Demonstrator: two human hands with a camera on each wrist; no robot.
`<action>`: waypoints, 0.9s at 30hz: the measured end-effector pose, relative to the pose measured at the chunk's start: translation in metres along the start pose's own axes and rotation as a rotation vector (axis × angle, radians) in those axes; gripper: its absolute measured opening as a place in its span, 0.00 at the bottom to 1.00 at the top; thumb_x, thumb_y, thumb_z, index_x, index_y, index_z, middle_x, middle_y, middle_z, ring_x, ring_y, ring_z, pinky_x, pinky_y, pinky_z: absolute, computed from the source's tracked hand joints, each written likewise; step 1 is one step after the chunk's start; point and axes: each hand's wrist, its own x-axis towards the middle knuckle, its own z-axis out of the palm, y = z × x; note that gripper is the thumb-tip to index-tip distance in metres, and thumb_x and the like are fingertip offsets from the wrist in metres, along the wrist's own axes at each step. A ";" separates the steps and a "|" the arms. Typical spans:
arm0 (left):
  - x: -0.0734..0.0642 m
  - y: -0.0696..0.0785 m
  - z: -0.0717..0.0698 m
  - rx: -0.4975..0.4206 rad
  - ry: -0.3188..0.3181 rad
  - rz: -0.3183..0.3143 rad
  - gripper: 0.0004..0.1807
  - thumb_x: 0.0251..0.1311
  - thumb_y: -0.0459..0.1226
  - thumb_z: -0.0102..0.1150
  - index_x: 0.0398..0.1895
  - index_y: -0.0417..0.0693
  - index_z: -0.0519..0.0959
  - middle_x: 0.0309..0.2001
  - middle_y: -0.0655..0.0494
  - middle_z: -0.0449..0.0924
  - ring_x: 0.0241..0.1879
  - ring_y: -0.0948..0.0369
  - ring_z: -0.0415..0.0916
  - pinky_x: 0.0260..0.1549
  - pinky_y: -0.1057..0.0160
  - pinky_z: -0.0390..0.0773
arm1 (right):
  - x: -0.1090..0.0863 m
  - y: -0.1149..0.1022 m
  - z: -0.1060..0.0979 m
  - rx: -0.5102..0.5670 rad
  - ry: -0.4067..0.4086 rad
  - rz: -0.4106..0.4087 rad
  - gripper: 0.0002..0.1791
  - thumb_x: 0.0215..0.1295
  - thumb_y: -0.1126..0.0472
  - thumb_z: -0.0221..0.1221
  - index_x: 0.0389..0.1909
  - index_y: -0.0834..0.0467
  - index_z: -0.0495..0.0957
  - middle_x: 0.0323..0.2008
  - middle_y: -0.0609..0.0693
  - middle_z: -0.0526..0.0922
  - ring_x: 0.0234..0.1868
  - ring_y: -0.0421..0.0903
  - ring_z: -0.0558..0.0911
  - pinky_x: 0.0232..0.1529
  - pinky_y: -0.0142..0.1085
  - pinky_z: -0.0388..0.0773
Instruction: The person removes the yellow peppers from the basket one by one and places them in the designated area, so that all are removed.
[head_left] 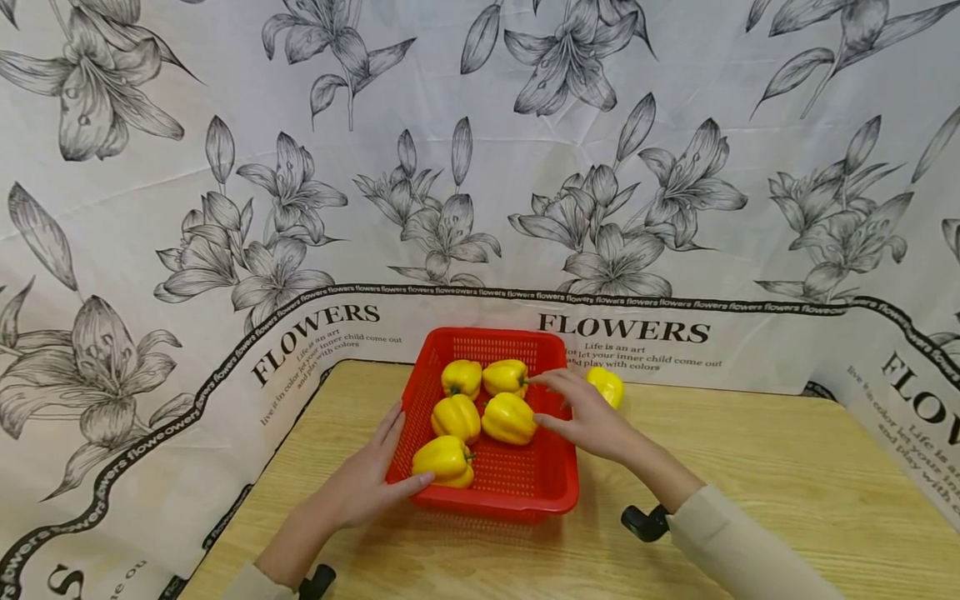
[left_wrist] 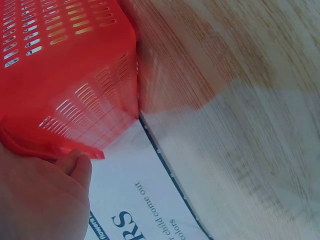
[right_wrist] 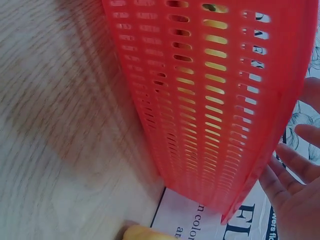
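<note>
Several yellow bell peppers [head_left: 508, 419] lie in a red plastic basket [head_left: 551, 498] with slotted walls. My left hand [head_left: 363, 483] holds the basket at its near left corner, thumb over the rim and fingers along the outer left side. In the left wrist view, the fingertips meet the rim [left_wrist: 30, 151]. Over the right rim reaches my right hand [head_left: 588, 417], its fingers spread and slightly bent beside the right-hand peppers. Nothing is visibly gripped in it. Whether its fingertips touch a pepper I cannot tell. Another yellow bell pepper [head_left: 606, 387] sits outside the basket, behind that hand.
The basket stands on a wood-grain table [head_left: 750, 467] near its back edge. A white cloth [head_left: 480, 167] printed with flowers and lettering hangs behind and along both sides. Black wrist mounts [head_left: 645, 523] show at both forearms.
</note>
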 end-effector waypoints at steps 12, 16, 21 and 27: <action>0.000 -0.001 0.001 -0.002 -0.009 0.007 0.59 0.61 0.70 0.56 0.84 0.52 0.41 0.84 0.62 0.31 0.79 0.48 0.50 0.71 0.41 0.62 | 0.014 0.006 0.024 -0.091 -0.143 0.041 0.34 0.63 0.55 0.72 0.68 0.60 0.74 0.63 0.57 0.75 0.62 0.57 0.77 0.63 0.55 0.75; 0.000 0.000 0.000 -0.004 -0.005 0.011 0.60 0.61 0.70 0.56 0.84 0.51 0.42 0.84 0.61 0.32 0.79 0.48 0.50 0.71 0.41 0.62 | 0.020 0.006 0.030 -0.154 -0.158 0.054 0.34 0.63 0.51 0.72 0.67 0.58 0.75 0.63 0.56 0.75 0.62 0.55 0.77 0.62 0.54 0.76; 0.000 0.001 -0.001 -0.011 -0.009 0.005 0.59 0.61 0.69 0.57 0.84 0.51 0.42 0.84 0.62 0.32 0.79 0.49 0.49 0.71 0.41 0.62 | 0.027 0.005 0.036 -0.245 -0.198 0.092 0.36 0.63 0.46 0.71 0.69 0.54 0.74 0.67 0.57 0.73 0.65 0.56 0.75 0.58 0.59 0.77; 0.001 0.000 -0.002 -0.020 -0.017 -0.004 0.59 0.61 0.69 0.58 0.84 0.52 0.41 0.84 0.62 0.31 0.78 0.47 0.52 0.70 0.40 0.64 | 0.034 0.004 0.041 -0.340 -0.275 0.127 0.38 0.63 0.43 0.69 0.72 0.50 0.73 0.69 0.55 0.73 0.65 0.55 0.76 0.53 0.59 0.76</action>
